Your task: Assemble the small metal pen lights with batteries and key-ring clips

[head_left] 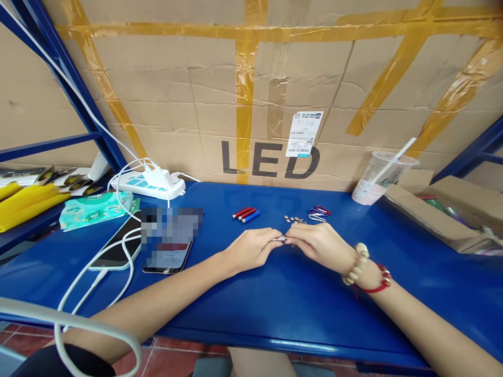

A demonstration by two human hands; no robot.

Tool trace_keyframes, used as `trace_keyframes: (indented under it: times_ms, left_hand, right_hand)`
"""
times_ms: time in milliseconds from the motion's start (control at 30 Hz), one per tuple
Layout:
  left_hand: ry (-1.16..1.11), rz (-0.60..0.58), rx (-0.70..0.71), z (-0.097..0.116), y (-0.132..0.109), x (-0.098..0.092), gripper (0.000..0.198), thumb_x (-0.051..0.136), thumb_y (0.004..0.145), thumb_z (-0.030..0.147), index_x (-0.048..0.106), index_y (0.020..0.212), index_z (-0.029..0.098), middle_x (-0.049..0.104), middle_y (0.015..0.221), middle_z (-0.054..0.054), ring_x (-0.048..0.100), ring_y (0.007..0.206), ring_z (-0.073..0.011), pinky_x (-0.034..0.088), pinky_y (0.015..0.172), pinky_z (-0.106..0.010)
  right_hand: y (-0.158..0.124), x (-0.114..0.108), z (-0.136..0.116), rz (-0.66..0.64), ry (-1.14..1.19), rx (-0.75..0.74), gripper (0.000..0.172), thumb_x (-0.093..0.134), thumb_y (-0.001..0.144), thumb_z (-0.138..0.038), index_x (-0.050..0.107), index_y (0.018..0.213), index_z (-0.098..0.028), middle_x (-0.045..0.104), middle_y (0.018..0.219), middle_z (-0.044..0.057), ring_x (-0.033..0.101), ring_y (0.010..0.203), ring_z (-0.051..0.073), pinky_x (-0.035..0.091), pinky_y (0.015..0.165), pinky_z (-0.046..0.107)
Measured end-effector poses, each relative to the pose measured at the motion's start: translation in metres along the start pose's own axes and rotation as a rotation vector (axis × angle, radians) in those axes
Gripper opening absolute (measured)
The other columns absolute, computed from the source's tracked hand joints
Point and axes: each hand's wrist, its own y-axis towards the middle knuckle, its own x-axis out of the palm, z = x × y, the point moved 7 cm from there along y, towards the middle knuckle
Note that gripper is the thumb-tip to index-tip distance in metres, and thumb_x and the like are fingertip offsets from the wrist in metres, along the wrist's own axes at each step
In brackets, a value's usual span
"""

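Our left grip [255, 246] pinches a small shiny piece [280, 239] between thumb and finger, and our right grip [320, 243] has its thumb and finger closed on the other end, so the piece sits between the two hands, just above the desk [236, 309]. Most of it is covered by our fingers, and we cannot tell whether the right fingertips also hold some smaller part. The step in hand looks to us like fitting or turning something at the end of this piece; the next move, we judge, calls for a firm left pinch and small, straight-in-line work from the right fingers. Just beyond our hands, a loose group of round metal discs [296, 220] lies near the right knuckles, with several coloured hooks [319, 219] just beside them. Beyond the left fingers, two red tubes [247, 213] and a blue tube [252, 216] lie side by side. Farther out to our left are a phone [167, 264] partly blurred over, a dark-screened phone [116, 243] with a white cable, and a white power strip [137, 184]. To our right, a plastic cup [373, 183] with a straw stands beside an open cardboard box [424, 220].
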Motion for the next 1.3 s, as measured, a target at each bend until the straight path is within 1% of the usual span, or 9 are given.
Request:
trace_keyframes:
  times_ms: [133, 267, 433, 667, 767, 867, 967, 1067, 1300]
  left_hand:
    - [0.072, 0.032, 0.01, 0.001, -0.001, -0.002, 0.025, 0.031, 0.092, 0.026, 0.054, 0.09, 0.016, 0.059, 0.081, -0.004, 0.058, 0.075, -0.013, 0.045, 0.068, -0.022]
    - [0.119, 0.061, 0.019, 0.003, 0.0, -0.004, 0.026, 0.031, 0.092, 0.026, 0.054, 0.093, 0.016, 0.059, 0.08, -0.004, 0.057, 0.075, -0.0134, 0.045, 0.069, -0.022]
    - [0.093, 0.078, 0.012, 0.002, 0.003, -0.005, 0.026, 0.031, 0.092, 0.026, 0.054, 0.094, 0.016, 0.06, 0.084, -0.004, 0.058, 0.078, -0.0129, 0.045, 0.072, -0.022]
    - [0.033, 0.059, -0.02, -0.002, 0.004, -0.003, 0.025, 0.033, 0.092, 0.028, 0.055, 0.093, 0.016, 0.061, 0.086, -0.004, 0.057, 0.079, -0.0128, 0.045, 0.074, -0.022]
    - [0.007, 0.047, -0.043, -0.004, 0.005, -0.002, 0.024, 0.034, 0.092, 0.028, 0.055, 0.093, 0.017, 0.061, 0.085, -0.003, 0.057, 0.078, -0.0127, 0.045, 0.073, -0.022]
    - [-0.026, 0.049, -0.064, -0.006, 0.005, -0.001, 0.023, 0.035, 0.092, 0.029, 0.055, 0.095, 0.017, 0.062, 0.089, -0.004, 0.058, 0.081, -0.013, 0.045, 0.075, -0.023]
    - [-0.045, 0.045, -0.083, -0.006, 0.006, -0.002, 0.023, 0.035, 0.092, 0.029, 0.055, 0.096, 0.018, 0.063, 0.091, -0.003, 0.058, 0.082, -0.0132, 0.045, 0.075, -0.023]
    - [-0.05, 0.018, -0.111, -0.006, 0.007, -0.002, 0.024, 0.034, 0.092, 0.03, 0.055, 0.095, 0.018, 0.063, 0.087, -0.002, 0.059, 0.077, -0.0125, 0.045, 0.07, -0.022]
    - [-0.031, 0.003, -0.142, -0.006, 0.007, -0.003, 0.023, 0.035, 0.092, 0.032, 0.054, 0.093, 0.02, 0.063, 0.085, 0.0, 0.059, 0.074, -0.0118, 0.042, 0.064, -0.02]
  right_hand:
    - [0.0, 0.0, -0.004, 0.045, -0.029, 0.063, 0.036, 0.029, 0.093, -0.029, 0.054, 0.069, -0.019, 0.059, 0.064, 0.003, 0.053, 0.056, 0.012, 0.036, 0.054, 0.023]
    - [0.0, -0.002, -0.006, 0.071, -0.012, 0.112, 0.034, 0.03, 0.092, -0.027, 0.052, 0.067, -0.019, 0.059, 0.063, 0.003, 0.052, 0.054, 0.012, 0.034, 0.053, 0.023]
    - [0.0, -0.002, -0.004, 0.095, 0.021, 0.157, 0.035, 0.031, 0.092, -0.028, 0.05, 0.064, -0.019, 0.058, 0.061, 0.002, 0.051, 0.051, 0.011, 0.034, 0.052, 0.022]
    - [0.0, -0.001, -0.001, 0.078, 0.005, 0.173, 0.036, 0.03, 0.092, -0.03, 0.051, 0.065, -0.019, 0.06, 0.062, 0.003, 0.052, 0.053, 0.012, 0.035, 0.053, 0.023]
    - [0.001, 0.001, 0.001, 0.05, 0.0, 0.201, 0.035, 0.03, 0.092, -0.03, 0.051, 0.067, -0.019, 0.06, 0.065, 0.003, 0.054, 0.057, 0.013, 0.035, 0.055, 0.023]
    - [0.001, 0.003, 0.004, 0.02, -0.023, 0.216, 0.035, 0.028, 0.093, -0.031, 0.052, 0.07, -0.019, 0.061, 0.066, 0.004, 0.056, 0.058, 0.013, 0.034, 0.055, 0.024]
    - [0.002, 0.004, 0.008, -0.012, -0.015, 0.22, 0.036, 0.027, 0.093, -0.033, 0.052, 0.07, -0.02, 0.061, 0.066, 0.003, 0.056, 0.057, 0.013, 0.034, 0.055, 0.023]
    - [0.002, 0.005, 0.01, -0.035, 0.008, 0.21, 0.037, 0.026, 0.094, -0.035, 0.052, 0.071, -0.02, 0.062, 0.066, 0.001, 0.056, 0.059, 0.012, 0.033, 0.055, 0.023]
    - [0.001, 0.004, 0.013, -0.045, 0.0, 0.131, 0.043, 0.022, 0.094, -0.039, 0.053, 0.072, -0.019, 0.063, 0.07, 0.002, 0.057, 0.063, 0.012, 0.033, 0.057, 0.023]
